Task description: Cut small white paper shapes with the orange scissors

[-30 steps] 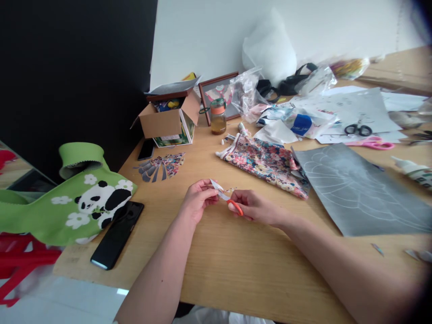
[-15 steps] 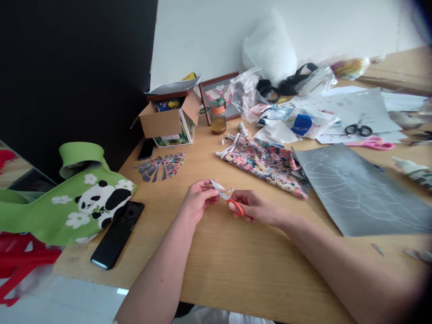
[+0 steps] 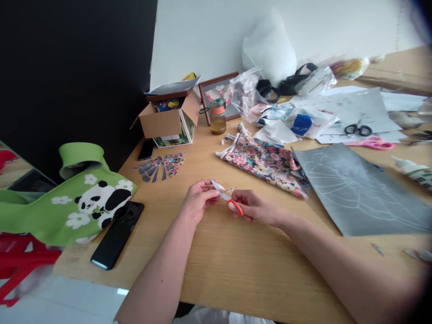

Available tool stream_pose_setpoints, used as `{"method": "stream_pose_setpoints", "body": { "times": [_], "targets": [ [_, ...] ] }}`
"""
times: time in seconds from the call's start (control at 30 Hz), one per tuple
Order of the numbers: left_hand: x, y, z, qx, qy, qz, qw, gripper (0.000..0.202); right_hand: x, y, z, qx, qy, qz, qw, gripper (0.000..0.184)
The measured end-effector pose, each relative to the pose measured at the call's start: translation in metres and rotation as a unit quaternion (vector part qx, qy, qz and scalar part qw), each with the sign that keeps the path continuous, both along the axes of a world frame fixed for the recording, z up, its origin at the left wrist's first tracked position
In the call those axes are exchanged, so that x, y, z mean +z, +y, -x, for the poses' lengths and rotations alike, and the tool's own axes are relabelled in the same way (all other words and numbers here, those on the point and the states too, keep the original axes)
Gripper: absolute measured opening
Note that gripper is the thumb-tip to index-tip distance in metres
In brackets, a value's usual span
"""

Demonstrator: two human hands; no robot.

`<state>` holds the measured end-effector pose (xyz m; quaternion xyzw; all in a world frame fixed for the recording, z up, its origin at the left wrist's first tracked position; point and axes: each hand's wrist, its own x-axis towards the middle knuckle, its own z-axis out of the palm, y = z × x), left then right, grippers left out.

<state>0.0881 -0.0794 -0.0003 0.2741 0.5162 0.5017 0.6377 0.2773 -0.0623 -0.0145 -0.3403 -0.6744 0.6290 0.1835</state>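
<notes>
My left hand [image 3: 199,199] pinches a small pale scrap of paper or fabric [image 3: 217,185] just above the wooden table [image 3: 216,265]. My right hand [image 3: 257,207] is closed around small orange-handled scissors [image 3: 236,207], whose blades meet the scrap between my two hands. Both hands hover over the table's middle, close together. Right behind them lies a folded floral fabric [image 3: 266,163].
A black phone [image 3: 117,234] and a green panda bag [image 3: 77,198] lie at the left edge. A grey sheet with drawn lines [image 3: 361,191] lies right. Behind are cut fan-shaped pieces [image 3: 162,165], an open cardboard box [image 3: 168,118], a jar [image 3: 218,117], pink scissors [image 3: 373,143], black scissors [image 3: 358,129].
Almost nothing differs; my right hand and the scissors have shifted very slightly against the scrap.
</notes>
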Motion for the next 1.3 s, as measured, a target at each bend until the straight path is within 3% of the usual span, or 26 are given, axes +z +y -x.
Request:
{"method": "stream_pose_setpoints", "body": {
  "times": [0.5,1.3],
  "targets": [
    [-0.0027,0.0005,0.0005,0.005,0.001,0.003,1.000,0.033,-0.0011,0.0001,0.0008,-0.010,0.001,-0.024,1.000,0.051],
    [-0.0017,-0.0004,0.0006,0.002,0.002,-0.001,1.000,0.034,-0.0004,0.0000,-0.0009,-0.002,-0.002,-0.003,1.000,0.052]
  ]
}}
